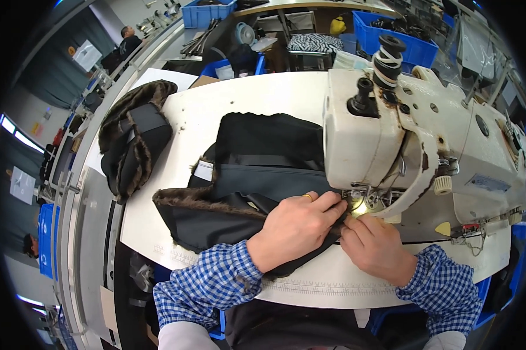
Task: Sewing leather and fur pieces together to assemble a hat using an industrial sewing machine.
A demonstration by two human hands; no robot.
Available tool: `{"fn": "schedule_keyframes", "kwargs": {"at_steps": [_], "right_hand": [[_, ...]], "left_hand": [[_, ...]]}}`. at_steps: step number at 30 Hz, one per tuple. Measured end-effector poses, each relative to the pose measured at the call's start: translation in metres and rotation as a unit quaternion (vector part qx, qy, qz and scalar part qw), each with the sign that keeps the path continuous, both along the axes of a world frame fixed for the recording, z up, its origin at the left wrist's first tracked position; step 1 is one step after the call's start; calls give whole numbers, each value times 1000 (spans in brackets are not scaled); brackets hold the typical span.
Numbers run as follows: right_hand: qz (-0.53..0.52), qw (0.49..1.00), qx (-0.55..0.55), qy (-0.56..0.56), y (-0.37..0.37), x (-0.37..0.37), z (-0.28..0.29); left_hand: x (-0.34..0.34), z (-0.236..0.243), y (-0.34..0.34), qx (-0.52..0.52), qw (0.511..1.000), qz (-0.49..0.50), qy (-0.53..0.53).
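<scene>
A black fabric piece with brown fur edging [269, 169] lies spread on the white sewing table, its right edge under the head of a white sewing machine [385, 140]. My left hand [298, 227] presses on that edge with bent fingers, close to the lit needle area; a ring shows on one finger. Just right of it, my right hand [377, 245] pinches the edge of the same piece in front of the presser foot. The fingertips of both hands nearly meet. The needle itself is too small to make out.
A second black piece with brown fur [137, 137] lies folded at the table's left. Blue bins [412, 49] with dark material stand behind. A thread spool [388, 61] tops the machine. A ruler strip [327, 287] runs along the front edge. Other people sit far left.
</scene>
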State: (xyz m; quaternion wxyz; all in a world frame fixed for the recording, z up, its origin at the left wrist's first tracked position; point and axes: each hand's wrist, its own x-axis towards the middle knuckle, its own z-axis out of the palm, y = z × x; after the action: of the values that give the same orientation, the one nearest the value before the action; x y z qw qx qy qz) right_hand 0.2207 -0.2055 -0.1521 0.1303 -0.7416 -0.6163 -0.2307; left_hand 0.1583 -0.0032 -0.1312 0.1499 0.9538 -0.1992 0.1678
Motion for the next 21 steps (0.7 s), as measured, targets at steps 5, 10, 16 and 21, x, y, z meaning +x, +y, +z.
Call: {"fn": "schedule_keyframes", "kwargs": {"at_steps": [5, 10, 16, 21], "right_hand": [[5, 1000, 7, 13, -1, 2, -2], [2, 1000, 20, 13, -1, 0, -3], [-6, 997, 60, 49, 5, -2, 2], [-44, 941, 158, 296, 4, -24, 10]], "left_hand": [[0, -3, -2, -10, 1000, 16, 17], [-2, -5, -3, -17, 1000, 17, 13], [-6, -8, -3, -37, 998, 47, 15], [-46, 2, -6, -12, 982, 187, -14]]}}
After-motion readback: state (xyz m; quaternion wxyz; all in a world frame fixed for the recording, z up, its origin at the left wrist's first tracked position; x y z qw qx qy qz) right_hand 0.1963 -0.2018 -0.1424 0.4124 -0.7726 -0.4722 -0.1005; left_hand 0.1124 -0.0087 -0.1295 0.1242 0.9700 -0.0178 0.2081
